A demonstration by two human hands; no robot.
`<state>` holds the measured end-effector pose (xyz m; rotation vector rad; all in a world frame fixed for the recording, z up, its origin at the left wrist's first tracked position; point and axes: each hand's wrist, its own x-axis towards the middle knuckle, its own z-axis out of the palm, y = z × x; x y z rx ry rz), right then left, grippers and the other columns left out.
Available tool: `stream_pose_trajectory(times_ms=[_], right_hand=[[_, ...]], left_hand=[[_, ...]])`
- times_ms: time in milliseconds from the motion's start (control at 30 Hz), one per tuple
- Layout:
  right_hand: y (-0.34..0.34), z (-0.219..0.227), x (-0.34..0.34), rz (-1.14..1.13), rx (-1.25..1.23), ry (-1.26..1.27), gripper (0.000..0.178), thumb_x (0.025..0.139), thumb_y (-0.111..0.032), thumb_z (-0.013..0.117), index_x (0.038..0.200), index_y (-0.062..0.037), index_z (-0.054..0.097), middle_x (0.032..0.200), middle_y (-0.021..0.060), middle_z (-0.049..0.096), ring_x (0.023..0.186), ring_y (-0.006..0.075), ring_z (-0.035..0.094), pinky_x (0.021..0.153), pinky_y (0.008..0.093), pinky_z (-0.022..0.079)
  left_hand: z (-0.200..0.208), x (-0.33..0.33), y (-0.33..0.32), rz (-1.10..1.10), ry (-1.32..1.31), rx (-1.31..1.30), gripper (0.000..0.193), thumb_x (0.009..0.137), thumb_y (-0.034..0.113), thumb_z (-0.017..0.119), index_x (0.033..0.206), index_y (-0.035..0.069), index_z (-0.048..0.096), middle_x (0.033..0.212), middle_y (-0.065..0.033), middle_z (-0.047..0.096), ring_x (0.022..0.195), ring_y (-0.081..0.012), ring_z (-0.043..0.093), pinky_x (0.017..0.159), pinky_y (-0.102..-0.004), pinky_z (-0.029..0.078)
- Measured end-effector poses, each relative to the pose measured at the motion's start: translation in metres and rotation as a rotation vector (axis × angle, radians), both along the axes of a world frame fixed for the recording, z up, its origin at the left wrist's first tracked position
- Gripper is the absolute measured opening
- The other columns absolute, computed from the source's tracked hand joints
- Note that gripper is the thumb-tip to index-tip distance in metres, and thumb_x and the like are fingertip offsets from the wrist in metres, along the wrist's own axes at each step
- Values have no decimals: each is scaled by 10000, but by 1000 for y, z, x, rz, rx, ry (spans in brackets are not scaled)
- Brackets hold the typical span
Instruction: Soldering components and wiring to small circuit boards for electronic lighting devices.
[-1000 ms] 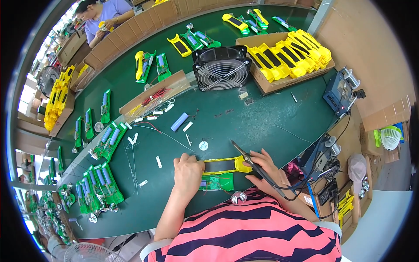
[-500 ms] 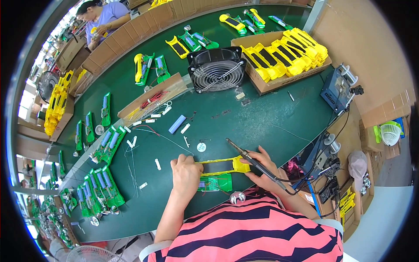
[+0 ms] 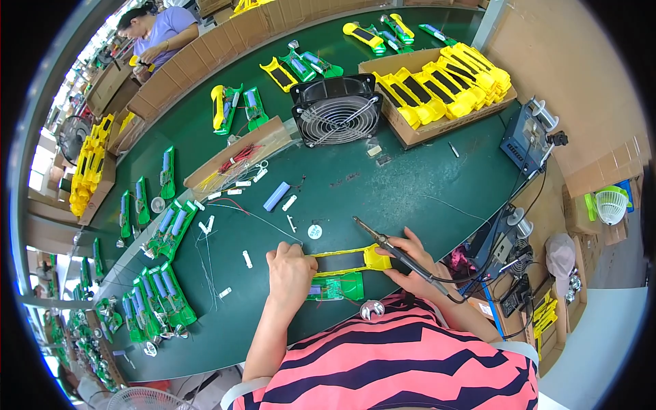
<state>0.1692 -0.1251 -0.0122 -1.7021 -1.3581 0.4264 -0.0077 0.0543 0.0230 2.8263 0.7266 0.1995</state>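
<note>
My left hand (image 3: 291,275) is closed at the left end of a yellow flashlight housing (image 3: 377,260) with a dark panel in its middle. A thin wire runs up from near those fingers. Between the fingers of my right hand (image 3: 415,263) rests a soldering iron (image 3: 404,258), its tip pointing up and left, away from the housing. Fingers of the same hand also touch the housing's right end. Partly beneath lies a green flashlight half (image 3: 343,287) with a circuit board and red wires. A shiny round reflector (image 3: 372,310) sits against my striped shirt.
A black fan (image 3: 337,113) stands beyond my hands, beside a carton (image 3: 410,139) of yellow housings. Left are several green halves (image 3: 164,290) with blue batteries. A loose battery (image 3: 277,196) and white strips lie mid-table. A blue soldering station (image 3: 525,145) stands right; a person (image 3: 164,34) works beyond.
My hands, the housing and the soldering iron stay practically where they were. Across the partition, the other person's hands and yellow piece have moved lower and left.
</note>
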Motion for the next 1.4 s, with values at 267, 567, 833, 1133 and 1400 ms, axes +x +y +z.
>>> stream_pose_trajectory(times_ms=[267,567,833,1133,1400], right_hand=[[1,-2,0,-8,1,9,469,638,-47,665,1087,-99,539,1094,65,543,983,247,544,1011,494,243],[-1,-3,-1,-7,16,55,501,649,-28,661,1114,-73,479,1082,61,573,1013,239,539,1017,498,229],[14,-2,-5,68,50,105,493,664,-4,651,1127,-73,497,1102,97,514,1053,269,491,998,437,314],[22,12,11,109,251,62,263,709,-91,663,940,-29,553,843,88,635,806,271,613,901,436,401],[27,26,29,30,15,619,149,715,-105,656,825,-14,614,684,55,596,636,102,578,543,255,455]], left_hand=[[34,-12,9,17,-324,-393,86,636,79,659,720,84,674,711,-47,548,736,-225,482,642,-348,387],[10,5,-61,-185,-119,89,218,628,75,548,837,38,595,886,-61,528,885,-224,479,750,-337,369],[-17,13,-58,-87,-429,-48,153,632,21,601,776,72,608,724,-41,545,676,-217,521,614,-326,388],[-11,20,-41,81,-200,-119,123,634,14,541,724,32,623,690,-105,528,645,-264,550,588,-354,452],[-7,20,-35,61,-139,-163,65,667,37,588,715,44,631,683,-111,537,637,-284,561,593,-361,453]])
